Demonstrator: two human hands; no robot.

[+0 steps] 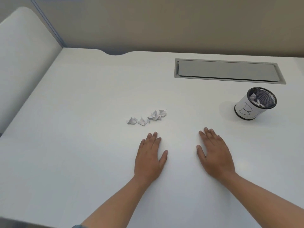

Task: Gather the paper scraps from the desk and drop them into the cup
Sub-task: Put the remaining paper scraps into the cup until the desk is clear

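White paper scraps (146, 118) just beyond left grip (150, 157), both grips flat, empty; right grip (214, 155).

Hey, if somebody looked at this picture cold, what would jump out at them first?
Probably the two bare hands lying flat and empty on the white desk, left hand and right hand side by side near the middle. Just beyond the left hand sits a small cluster of crumpled white paper scraps. Far right stands a black mesh cup wrapped in white paper, with scraps already inside.
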